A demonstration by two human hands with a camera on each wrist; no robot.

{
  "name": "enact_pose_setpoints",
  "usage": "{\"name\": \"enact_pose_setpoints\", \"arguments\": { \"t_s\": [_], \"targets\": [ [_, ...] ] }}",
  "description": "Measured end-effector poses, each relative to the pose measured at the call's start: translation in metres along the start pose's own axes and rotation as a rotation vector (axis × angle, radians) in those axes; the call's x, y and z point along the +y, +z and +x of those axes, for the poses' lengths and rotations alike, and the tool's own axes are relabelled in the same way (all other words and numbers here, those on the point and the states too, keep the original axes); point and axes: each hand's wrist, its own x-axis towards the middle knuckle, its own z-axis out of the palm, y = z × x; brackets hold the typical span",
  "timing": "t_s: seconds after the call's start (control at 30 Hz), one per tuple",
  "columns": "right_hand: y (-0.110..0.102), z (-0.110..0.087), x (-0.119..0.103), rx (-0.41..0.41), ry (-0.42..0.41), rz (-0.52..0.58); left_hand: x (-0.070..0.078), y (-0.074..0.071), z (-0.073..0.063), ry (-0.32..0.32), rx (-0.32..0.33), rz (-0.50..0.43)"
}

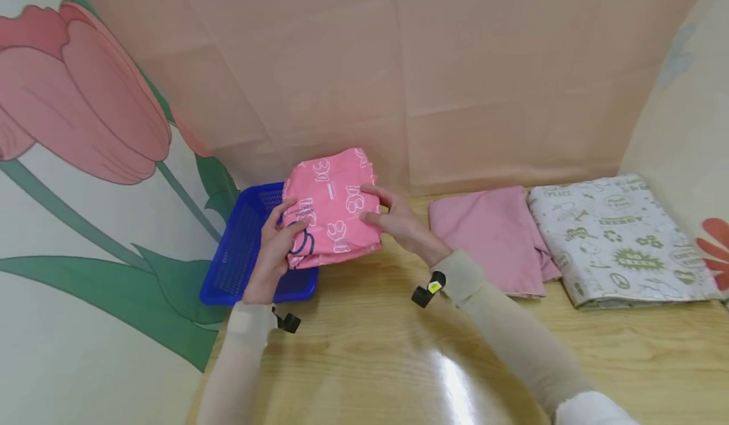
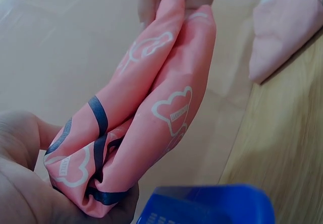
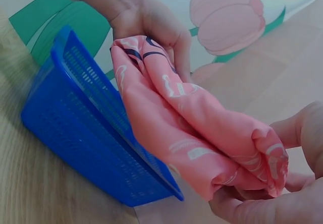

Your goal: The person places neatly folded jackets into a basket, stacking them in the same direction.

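A folded pink cloth (image 1: 333, 213) with white and navy print is held up between both hands, over the right part of a blue plastic basket (image 1: 228, 267). My left hand (image 1: 277, 241) grips its left edge, thumb on the top face. At the opposite edge my right hand (image 1: 401, 219) pinches the cloth, with the fingers underneath in the right wrist view. Seen from the left wrist, the bundle (image 2: 166, 98) shows its thick folded side, layers doubled over. The basket's rim (image 3: 96, 93) lies just below the cloth.
On the wooden table (image 1: 364, 362), a plain pink folded cloth (image 1: 490, 238) lies to the right. Beside it is a larger white folded cloth (image 1: 621, 241) with green print. A tulip-painted wall (image 1: 85, 96) borders the left side, and a pinkish sheet (image 1: 398, 77) covers the back.
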Motion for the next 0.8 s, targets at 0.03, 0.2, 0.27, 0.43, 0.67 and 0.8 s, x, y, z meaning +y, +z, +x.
{"name": "enact_pose_setpoints", "arguments": {
  "t_s": [0.03,0.2,0.27,0.43,0.67,0.8],
  "targets": [
    [0.002,0.0,0.001,-0.001,-0.001,-0.004,0.0,-0.003,0.0,-0.004,0.008,-0.006],
    [0.012,0.002,0.007,-0.021,-0.02,-0.011,-0.002,-0.016,0.001,-0.025,0.049,0.017],
    [0.017,0.003,0.009,-0.034,-0.026,-0.006,-0.001,-0.021,0.002,-0.03,0.064,0.033],
    [0.028,0.009,0.015,-0.068,-0.064,0.018,0.002,-0.035,0.003,-0.017,0.098,0.07],
    [0.041,0.017,0.026,-0.067,-0.058,0.038,0.004,-0.053,0.006,-0.013,0.112,0.139],
    [0.048,0.019,0.028,-0.091,-0.04,0.054,0.004,-0.064,0.006,-0.022,0.119,0.164]
  ]
}}
